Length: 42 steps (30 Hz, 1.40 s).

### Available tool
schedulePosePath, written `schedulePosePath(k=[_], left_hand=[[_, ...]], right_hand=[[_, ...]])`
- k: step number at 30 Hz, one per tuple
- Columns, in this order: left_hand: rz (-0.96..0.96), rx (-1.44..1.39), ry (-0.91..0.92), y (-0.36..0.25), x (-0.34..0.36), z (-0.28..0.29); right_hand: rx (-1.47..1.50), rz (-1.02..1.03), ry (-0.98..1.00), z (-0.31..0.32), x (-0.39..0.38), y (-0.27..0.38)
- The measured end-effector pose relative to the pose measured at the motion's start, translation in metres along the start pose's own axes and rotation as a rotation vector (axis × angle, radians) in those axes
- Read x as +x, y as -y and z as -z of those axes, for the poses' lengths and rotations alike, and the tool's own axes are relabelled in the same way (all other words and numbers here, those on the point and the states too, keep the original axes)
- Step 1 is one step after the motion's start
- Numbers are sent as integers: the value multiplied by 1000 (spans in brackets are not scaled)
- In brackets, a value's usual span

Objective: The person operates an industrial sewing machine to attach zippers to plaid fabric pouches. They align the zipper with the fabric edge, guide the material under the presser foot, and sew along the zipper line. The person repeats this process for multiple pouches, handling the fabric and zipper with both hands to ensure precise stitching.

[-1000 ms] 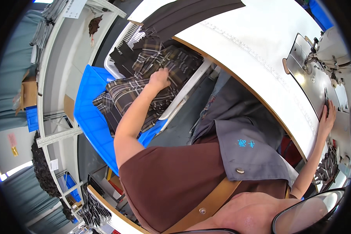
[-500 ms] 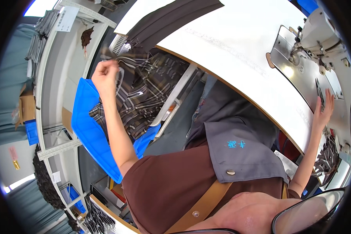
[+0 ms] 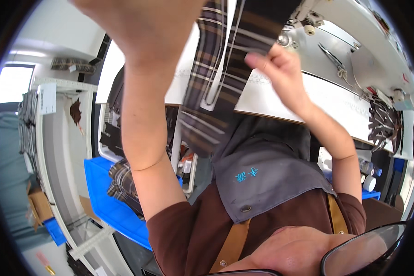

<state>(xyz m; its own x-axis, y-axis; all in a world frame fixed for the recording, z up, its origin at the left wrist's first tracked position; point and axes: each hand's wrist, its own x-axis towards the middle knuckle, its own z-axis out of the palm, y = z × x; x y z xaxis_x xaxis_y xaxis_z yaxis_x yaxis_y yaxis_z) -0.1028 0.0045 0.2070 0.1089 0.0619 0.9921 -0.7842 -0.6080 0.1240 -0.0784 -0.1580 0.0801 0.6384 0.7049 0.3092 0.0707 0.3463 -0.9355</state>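
Observation:
A dark plaid fabric piece (image 3: pixel 204 87) with brown and white lines hangs over the front edge of the white sewing table (image 3: pixel 271 94). Down its middle runs a long, narrow white strip or opening. My left hand (image 3: pixel 145 27) is raised close at the top, beside the fabric; its fingers lie beyond the picture's edge. At the fabric's right edge is my right hand (image 3: pixel 283 73), thumb across the cloth and fingers partly curled. Blur hides whether they grip it. Behind this hand, scissor-like snips (image 3: pixel 331 55) lie on the metal sewing machine plate.
At the right stands a white sewing machine (image 3: pixel 377 69), with a bundle of dark strips (image 3: pixel 385 122) nearby. A blue bin (image 3: pixel 101 186) at lower left holds more plaid fabric (image 3: pixel 126 184). White shelving (image 3: pixel 55 165) lines the left side.
My left hand has risen from over the blue bin toward the top of the view. Plaid fabric now hangs before me. My right hand has moved left from the machine plate to it.

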Motion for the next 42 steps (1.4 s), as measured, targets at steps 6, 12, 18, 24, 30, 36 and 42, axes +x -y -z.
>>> schedulePosePath(k=[6,12,18,24,30,36,42], left_hand=[[273,431,175,14,-31,-15],[1077,557,579,96,-159,-14],[819,633,753,91,-182,-33],[937,554,749,81,-173,-36],[563,550,840,81,-187,-32],[456,426,981,51,-198,-54],[414,420,981,50,-197,-59]], right_hand=[[-151,-281,45,61,-12,10],[-501,-239,-94,52,-63,-22],[-812,19,44,77,-53,-31],[-1336,467,116,97,-19,-56],[-1428,497,20,130,24,-76],[-1498,409,49,149,-7,-54],[-1494,180,-107,137,15,-40]])
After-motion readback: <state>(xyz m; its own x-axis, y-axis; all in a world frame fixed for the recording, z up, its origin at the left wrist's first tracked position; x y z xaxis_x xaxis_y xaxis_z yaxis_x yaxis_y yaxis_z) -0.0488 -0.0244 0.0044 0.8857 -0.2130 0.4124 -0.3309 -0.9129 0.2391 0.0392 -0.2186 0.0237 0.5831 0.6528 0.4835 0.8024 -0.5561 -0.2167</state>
